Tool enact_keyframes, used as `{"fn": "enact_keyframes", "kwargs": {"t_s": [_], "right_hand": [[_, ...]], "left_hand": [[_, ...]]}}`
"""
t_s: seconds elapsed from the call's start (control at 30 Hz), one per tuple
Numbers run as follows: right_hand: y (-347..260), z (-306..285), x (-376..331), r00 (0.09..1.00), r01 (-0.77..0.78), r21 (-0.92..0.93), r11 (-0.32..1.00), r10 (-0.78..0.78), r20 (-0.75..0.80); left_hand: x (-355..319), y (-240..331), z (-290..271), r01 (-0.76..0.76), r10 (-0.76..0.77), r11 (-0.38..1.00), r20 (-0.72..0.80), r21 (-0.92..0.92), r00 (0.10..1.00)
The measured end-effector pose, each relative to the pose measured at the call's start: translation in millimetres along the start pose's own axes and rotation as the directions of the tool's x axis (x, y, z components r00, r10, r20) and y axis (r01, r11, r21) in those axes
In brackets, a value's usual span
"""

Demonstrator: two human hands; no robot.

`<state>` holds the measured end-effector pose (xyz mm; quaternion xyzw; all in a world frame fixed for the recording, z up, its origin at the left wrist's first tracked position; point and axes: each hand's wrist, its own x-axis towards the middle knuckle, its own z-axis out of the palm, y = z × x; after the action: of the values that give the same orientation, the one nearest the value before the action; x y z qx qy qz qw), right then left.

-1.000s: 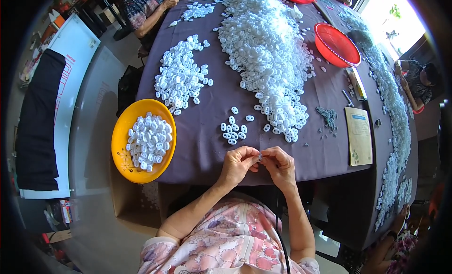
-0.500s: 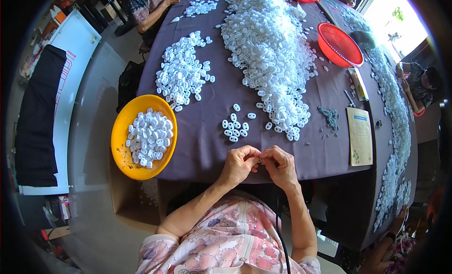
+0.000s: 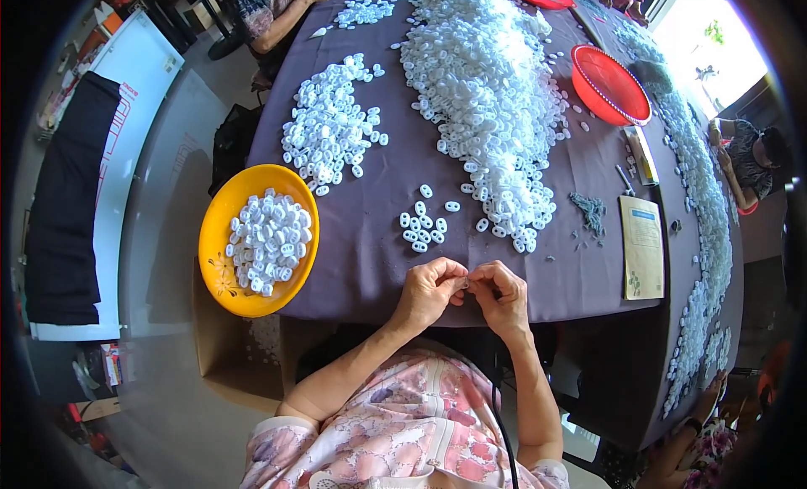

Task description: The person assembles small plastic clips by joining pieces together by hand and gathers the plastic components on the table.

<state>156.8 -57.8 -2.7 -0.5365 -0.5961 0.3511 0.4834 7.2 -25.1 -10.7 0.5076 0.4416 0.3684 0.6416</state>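
Hands are meeting at the near edge of the purple-covered table [image 3: 370,262]. Left hand [image 3: 429,291] and right hand [image 3: 502,296] are pinching one small pale piece [image 3: 465,281] between their fingertips, fingers curled tight around it; its shape is too small to tell. Just beyond the hands, a small cluster of white plastic rings [image 3: 423,227] is lying on the cloth. An orange bowl [image 3: 220,245] holding more rings is sitting to the left, overhanging the table edge. A large heap of rings [image 3: 487,94] is lying farther back.

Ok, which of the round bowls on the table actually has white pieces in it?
The yellow bowl at the table's near left edge; it holds a heap of white pieces. The red bowl at the far right shows none.
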Motion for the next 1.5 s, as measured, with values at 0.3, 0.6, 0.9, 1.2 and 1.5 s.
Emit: {"fn": "enact_keyframes", "kwargs": {"t_s": [0.3, 0.6, 0.9, 1.2, 1.5], "right_hand": [[-1.1, 0.1, 1.1, 1.000, 0.007, -0.104, 0.995, -0.004, 0.027], [0.4, 2.9, -0.8, 1.000, -0.016, -0.060, 0.998, 0.014, -0.027], [1.3, 4.1, -2.4, 0.999, 0.009, -0.061, 0.998, -0.012, -0.049], [-5.7, 1.3, 0.4, 0.999, 0.031, -0.169, 0.985, -0.025, 0.040], [-5.4, 1.3, -3.9, 0.998, -0.043, -0.069, 0.997, 0.039, -0.055]], "left_hand": [[0.0, 0.4, 0.4, -0.015, 0.015, 1.000, -0.002, -0.014, 1.000], [1.0, -4.2, -4.1, 0.030, -0.032, 0.978, -0.004, -0.205, 0.999], [0.0, 0.2, -2.9, 0.046, -0.046, 0.990, 0.000, -0.136, 0.999], [-2.3, 1.4, 0.7, 0.011, -0.011, 1.000, -0.019, -0.016, 1.000], [-0.9, -2.8, 0.7, 0.034, -0.042, 0.981, -0.038, -0.191, 0.998]]}}
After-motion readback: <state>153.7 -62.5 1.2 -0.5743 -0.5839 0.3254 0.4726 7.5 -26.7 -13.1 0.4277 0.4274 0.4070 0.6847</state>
